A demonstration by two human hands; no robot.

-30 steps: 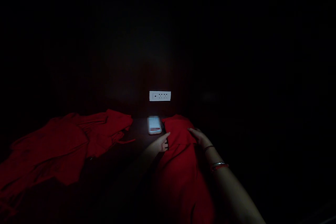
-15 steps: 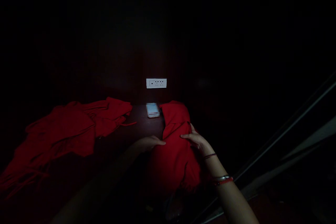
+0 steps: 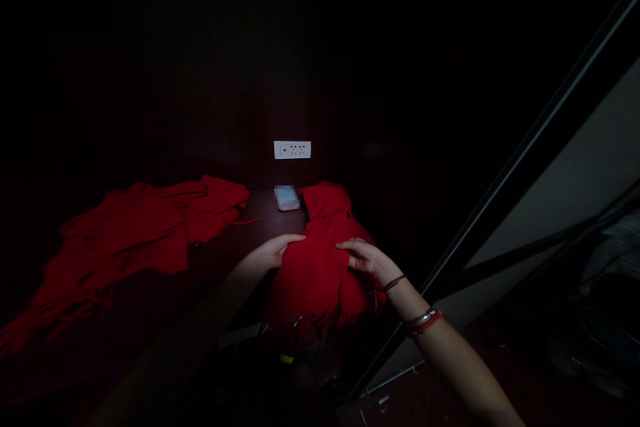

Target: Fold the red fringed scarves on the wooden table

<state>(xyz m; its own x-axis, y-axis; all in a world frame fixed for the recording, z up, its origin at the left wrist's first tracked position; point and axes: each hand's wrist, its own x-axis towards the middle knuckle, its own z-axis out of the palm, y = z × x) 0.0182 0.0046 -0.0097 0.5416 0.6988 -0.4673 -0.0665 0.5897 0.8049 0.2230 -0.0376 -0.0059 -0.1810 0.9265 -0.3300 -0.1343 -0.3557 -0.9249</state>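
A red fringed scarf (image 3: 315, 270) drapes over the front edge of a dark surface, its fringe hanging down. My left hand (image 3: 275, 250) grips its left side, thumb on top and fingers hidden beneath the cloth. On the right side my right hand (image 3: 364, 257) holds the same scarf, thumb and fingers closed on a fold, with bracelets around the wrist. A second heap of red fringed cloth (image 3: 135, 227) lies spread on the surface to the left, apart from my hands.
A blurred, bright flat object (image 3: 287, 198) rests at the back of the dark surface (image 3: 263, 208). Above it a white power socket (image 3: 293, 150) is set in the wall. A slanting dark-framed panel (image 3: 545, 193) stands at the right. The room is very dim.
Both hands have risen slightly in view, holding the red scarf, whose fringe now shows at the bottom. The view has tilted and shows more of the panel and floor at right.
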